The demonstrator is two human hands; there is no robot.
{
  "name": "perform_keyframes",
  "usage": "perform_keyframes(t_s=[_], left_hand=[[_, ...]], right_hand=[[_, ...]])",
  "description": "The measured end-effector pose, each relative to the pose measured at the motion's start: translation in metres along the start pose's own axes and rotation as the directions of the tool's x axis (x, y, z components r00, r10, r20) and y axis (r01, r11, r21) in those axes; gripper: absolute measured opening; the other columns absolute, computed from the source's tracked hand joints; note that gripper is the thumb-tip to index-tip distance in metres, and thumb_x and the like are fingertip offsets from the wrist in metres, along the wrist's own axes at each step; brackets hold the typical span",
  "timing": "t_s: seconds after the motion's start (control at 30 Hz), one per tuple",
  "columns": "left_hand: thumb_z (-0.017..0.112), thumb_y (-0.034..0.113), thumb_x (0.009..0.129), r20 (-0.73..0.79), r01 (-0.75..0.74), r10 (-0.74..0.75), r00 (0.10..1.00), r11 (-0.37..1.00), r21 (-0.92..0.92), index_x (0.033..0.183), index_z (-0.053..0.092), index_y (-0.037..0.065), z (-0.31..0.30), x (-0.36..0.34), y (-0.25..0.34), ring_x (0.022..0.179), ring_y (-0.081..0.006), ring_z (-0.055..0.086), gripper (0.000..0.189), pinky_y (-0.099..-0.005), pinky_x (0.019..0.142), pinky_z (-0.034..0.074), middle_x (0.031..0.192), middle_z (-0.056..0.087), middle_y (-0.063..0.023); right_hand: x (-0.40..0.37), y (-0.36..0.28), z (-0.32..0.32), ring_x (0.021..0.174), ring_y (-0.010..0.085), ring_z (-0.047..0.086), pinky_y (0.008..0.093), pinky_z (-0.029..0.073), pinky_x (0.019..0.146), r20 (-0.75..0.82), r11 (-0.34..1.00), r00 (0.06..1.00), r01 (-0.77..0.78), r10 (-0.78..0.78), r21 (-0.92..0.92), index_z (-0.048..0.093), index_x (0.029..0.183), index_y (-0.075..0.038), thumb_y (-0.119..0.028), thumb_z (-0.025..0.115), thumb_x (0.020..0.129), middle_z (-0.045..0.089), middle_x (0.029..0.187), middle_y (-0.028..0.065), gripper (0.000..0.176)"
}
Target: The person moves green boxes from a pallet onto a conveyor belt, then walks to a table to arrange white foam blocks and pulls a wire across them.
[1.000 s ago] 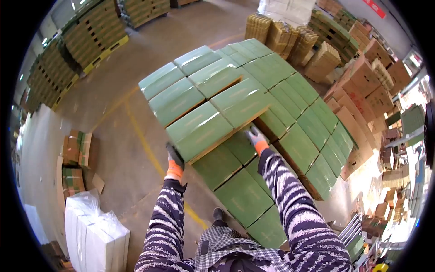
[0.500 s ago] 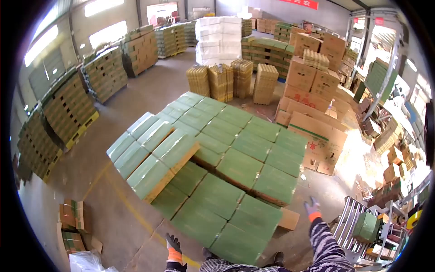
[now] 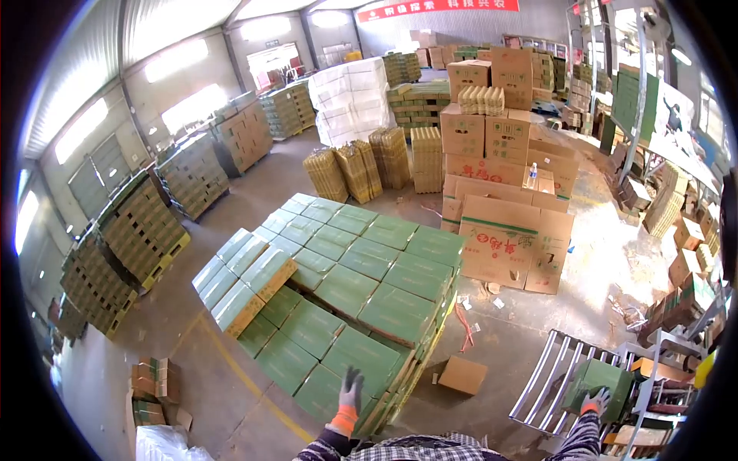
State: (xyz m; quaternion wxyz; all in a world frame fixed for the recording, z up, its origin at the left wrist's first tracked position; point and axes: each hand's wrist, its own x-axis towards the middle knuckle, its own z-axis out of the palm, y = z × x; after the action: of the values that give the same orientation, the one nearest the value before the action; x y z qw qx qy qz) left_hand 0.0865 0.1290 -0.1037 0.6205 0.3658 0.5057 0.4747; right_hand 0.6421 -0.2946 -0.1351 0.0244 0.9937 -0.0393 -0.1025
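My left hand (image 3: 351, 390), in a grey glove with an orange cuff, is open with fingers outstretched over the near edge of the stacked green cartons (image 3: 361, 352). It holds nothing. At the lower right, my right hand (image 3: 595, 402), gloved the same way, overlaps the near side of a single green carton (image 3: 590, 381), its fingers spread. That carton sits on a metal roller conveyor (image 3: 540, 384). The stack's upper layer covers the back and the far left, leaving a lower step of cartons nearest me.
A brown cardboard piece (image 3: 463, 376) lies on the floor between stack and conveyor. Behind stand large brown cartons (image 3: 500, 238), bundled egg trays (image 3: 427, 159) and a white-wrapped pallet (image 3: 352, 100). Loaded pallets (image 3: 142, 223) line the left wall. Opened cartons (image 3: 154, 380) lie lower left.
The view has turned right and up. My right hand has moved from over the floor to the green carton on the conveyor. My left hand now overlaps the stack's near edge.
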Motion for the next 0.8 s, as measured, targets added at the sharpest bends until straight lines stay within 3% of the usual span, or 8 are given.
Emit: perform_keyframes(t_s=[0.07, 0.17, 0.33, 0.47, 0.53, 0.6, 0.67, 0.8], left_hand=[[0.056, 0.017, 0.092, 0.348, -0.093, 0.074, 0.934, 0.995, 0.036, 0.142, 0.033, 0.008, 0.031, -0.014, 0.002, 0.118, -0.0206, 0.048, 0.055, -0.0325, 0.098, 0.039, 0.135, 0.046, -0.0089], [0.056, 0.017, 0.093, 0.472, 0.009, -0.053, 0.880, 0.995, 0.096, 0.141, 0.033, 0.003, 0.059, -0.038, 0.006, 0.119, -0.0185, 0.047, 0.054, -0.0289, 0.100, 0.038, 0.135, 0.047, -0.0091], [0.056, 0.021, 0.094, 0.509, 0.099, -0.234, 0.828, 0.955, 0.280, 0.139, 0.035, 0.001, 0.082, -0.061, 0.004, 0.117, -0.0140, 0.049, 0.054, -0.0273, 0.099, 0.038, 0.130, 0.052, -0.0076], [0.056, 0.029, 0.093, 0.566, 0.174, -0.367, 0.739, 0.914, 0.366, 0.140, 0.035, 0.002, 0.104, -0.047, -0.030, 0.116, -0.0142, 0.049, 0.057, -0.0270, 0.098, 0.039, 0.129, 0.053, -0.0058], [0.055, 0.035, 0.093, 0.652, 0.286, -0.473, 0.592, 0.880, 0.379, 0.140, 0.035, 0.003, 0.125, -0.043, -0.045, 0.115, -0.0155, 0.050, 0.060, -0.0285, 0.096, 0.039, 0.130, 0.053, -0.0047], [0.054, 0.037, 0.093, 0.648, 0.252, -0.501, 0.573, 0.861, 0.442, 0.142, 0.033, 0.008, 0.151, -0.042, -0.059, 0.114, -0.0166, 0.051, 0.060, -0.0302, 0.095, 0.040, 0.130, 0.053, -0.0040], [0.053, 0.036, 0.094, 0.662, 0.361, -0.615, 0.429, 0.788, 0.498, 0.143, 0.033, 0.012, 0.181, -0.046, -0.070, 0.114, -0.0156, 0.051, 0.058, -0.0298, 0.094, 0.039, 0.130, 0.053, -0.0036], [0.050, 0.031, 0.095, 0.553, 0.379, -0.772, 0.315, 0.636, 0.672, 0.145, 0.031, 0.015, 0.234, -0.054, -0.121, 0.115, -0.0155, 0.049, 0.056, -0.0334, 0.092, 0.040, 0.132, 0.048, 0.0008]], right_hand=[[-0.009, -0.003, -0.007, 0.136, 0.0310, 0.025, 0.0422, 0.023, 0.111, -0.023, 1.000, 1.000, 0.021, -0.021, 0.017, 0.024, 0.145, -0.011, -0.042, 0.060, 0.082, 0.025, 0.150, 0.0108, 0.079], [-0.021, -0.015, -0.030, 0.132, 0.0301, 0.033, 0.0413, 0.026, 0.110, -0.040, 0.999, 0.998, 0.044, -0.045, -0.031, 0.040, 0.138, -0.009, -0.040, 0.061, 0.082, 0.034, 0.145, 0.0122, 0.067], [0.015, -0.002, -0.041, 0.133, 0.0305, 0.031, 0.0424, 0.026, 0.109, 0.002, 0.988, 0.997, 0.072, -0.073, 0.140, 0.037, 0.139, -0.009, -0.039, 0.061, 0.082, 0.031, 0.146, 0.0140, 0.070], [0.016, -0.012, -0.010, 0.138, 0.0330, 0.020, 0.0448, 0.017, 0.112, -0.178, 0.966, 0.954, 0.253, -0.240, 0.053, 0.023, 0.145, -0.006, -0.043, 0.059, 0.082, 0.019, 0.151, 0.0160, 0.081], [-0.025, -0.035, -0.028, 0.139, 0.0344, 0.017, 0.0446, 0.013, 0.114, -0.052, 0.984, 0.986, 0.162, -0.159, 0.069, 0.020, 0.146, -0.005, -0.047, 0.059, 0.081, 0.015, 0.152, 0.0176, 0.087], [-0.030, -0.043, -0.008, 0.139, 0.0357, 0.015, 0.0460, 0.010, 0.114, -0.075, 0.970, 0.975, 0.217, -0.210, 0.109, 0.019, 0.145, -0.002, -0.051, 0.056, 0.080, 0.015, 0.152, 0.0196, 0.089], [-0.047, -0.049, 0.005, 0.139, 0.0374, 0.015, 0.0474, 0.010, 0.114, -0.102, 0.947, 0.948, 0.309, -0.300, 0.087, 0.020, 0.145, 0.000, -0.053, 0.053, 0.081, 0.016, 0.151, 0.0214, 0.089], [-0.111, -0.072, -0.005, 0.141, 0.0380, 0.008, 0.0481, 0.003, 0.114, 0.090, 0.916, 0.912, 0.395, -0.400, 0.070, 0.015, 0.146, 0.000, -0.053, 0.052, 0.080, 0.010, 0.152, 0.0212, 0.092]])
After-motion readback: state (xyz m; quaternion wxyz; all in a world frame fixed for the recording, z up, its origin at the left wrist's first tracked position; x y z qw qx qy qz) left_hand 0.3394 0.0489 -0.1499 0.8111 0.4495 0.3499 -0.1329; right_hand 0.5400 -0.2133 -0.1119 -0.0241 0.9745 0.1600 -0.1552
